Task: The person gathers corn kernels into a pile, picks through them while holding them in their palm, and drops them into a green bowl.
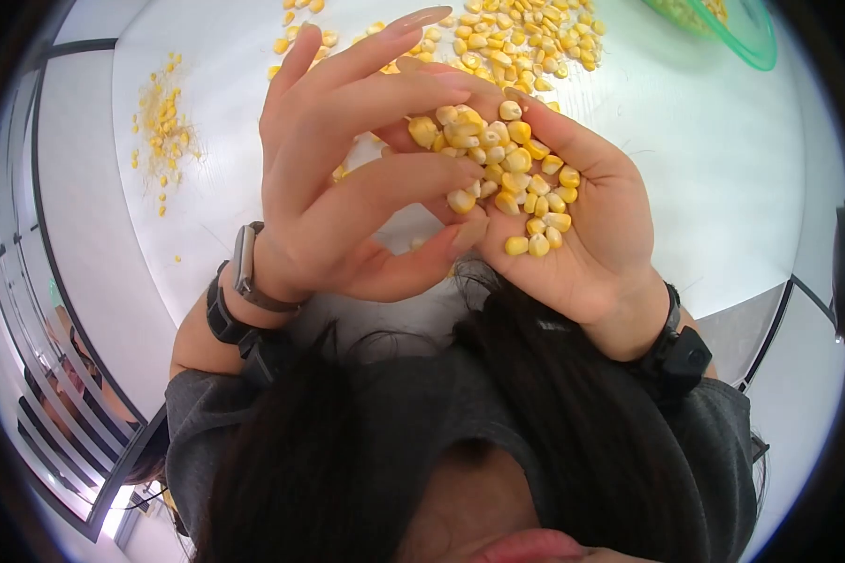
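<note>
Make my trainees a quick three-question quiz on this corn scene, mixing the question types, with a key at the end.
1. Multiple choice: Which of the hands holds corn kernels on its upturned palm?
A. Left
B. Right
C. Neither

2. True or false: On the white table, the smaller patch of kernels lies to the left of the larger heap.

3. Short answer: What colour is the see-through container partly visible at the picture's top right?

Key
1. B: the right hand is palm up with kernels on it.
2. True.
3. Green.
</note>
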A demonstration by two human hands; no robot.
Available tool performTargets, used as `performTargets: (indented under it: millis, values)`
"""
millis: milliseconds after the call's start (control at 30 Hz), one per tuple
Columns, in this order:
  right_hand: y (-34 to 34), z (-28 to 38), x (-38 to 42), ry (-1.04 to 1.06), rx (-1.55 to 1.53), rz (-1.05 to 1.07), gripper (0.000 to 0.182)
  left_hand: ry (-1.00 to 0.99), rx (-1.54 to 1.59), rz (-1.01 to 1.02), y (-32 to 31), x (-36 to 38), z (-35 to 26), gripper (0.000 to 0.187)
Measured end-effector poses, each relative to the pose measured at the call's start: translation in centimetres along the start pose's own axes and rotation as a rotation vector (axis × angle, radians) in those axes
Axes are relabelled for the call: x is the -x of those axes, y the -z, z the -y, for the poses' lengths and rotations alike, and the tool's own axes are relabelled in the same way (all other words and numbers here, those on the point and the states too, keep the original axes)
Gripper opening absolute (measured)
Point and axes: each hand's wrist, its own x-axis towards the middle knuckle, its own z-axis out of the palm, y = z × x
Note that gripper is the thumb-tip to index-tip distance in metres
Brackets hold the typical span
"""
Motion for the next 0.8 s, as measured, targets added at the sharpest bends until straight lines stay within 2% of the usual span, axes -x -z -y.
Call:
performTargets:
  millis: [33, 67, 133, 267, 333, 400, 467, 500, 533, 600, 633, 800]
  values:
    - [-0.6, -0.2, 0.0, 0.024, 0.058, -0.112, 0.044, -0.011, 0.015, -0.003, 0.0, -0.2, 0.0, 0.025]
    - [-0.6, -0.2, 0.0, 0.035, 0.086, -0.130, 0.044, -0.022, 0.030, -0.006, 0.0, -0.4, 0.1, 0.024]
    - [0.9, 0.1, 0.0, 0.001, 0.027, 0.015, 0.044, -0.034, 0.105, -0.022, -0.3, -0.4, 0.5, 0.025]
    - [0.4, -0.1, 0.0, 0.085, 0.188, -0.070, 0.044, -0.073, 0.305, -0.040, -0.7, -0.5, 1.2, 0.028]
    - [1.0, 0.2, -0.1, 0.033, 0.158, 0.077, 0.043, -0.069, 0.371, -0.036, -1.3, -0.6, 1.0, 0.032]
    - [1.4, 0.2, -0.1, 0.018, 0.126, 0.074, 0.042, -0.129, 0.348, -0.055, -1.7, -0.6, 2.3, 0.032]
    - [1.4, 0.2, -0.2, 0.003, 0.092, 0.070, 0.042, -0.419, -0.070, 0.005, -1.1, -1.0, 3.3, 0.037]
    - [1.3, 0.1, -0.1, 0.000, 0.110, 0.060, 0.042, 0.121, 0.114, -0.029, -2.1, 1.0, -1.1, 0.046]
    - [1.1, 0.0, 0.0, -0.004, 0.128, 0.049, 0.042, 0.122, 0.115, -0.028, -2.0, 0.7, -0.8, 0.046]
    - [0.7, -0.4, 0.0, 0.044, 0.138, 0.021, 0.042, -0.112, -0.042, -0.027, -1.4, -0.2, 0.0, 0.047]
    - [0.5, -0.3, 0.0, 0.032, 0.153, -0.011, 0.043, -0.079, -0.047, 0.023, -0.5, -0.1, -0.2, 0.048]
    - [0.0, -0.3, 0.2, 0.033, 0.271, -0.063, 0.045, -0.094, -0.040, 0.011, -0.4, 0.3, 0.3, 0.048]
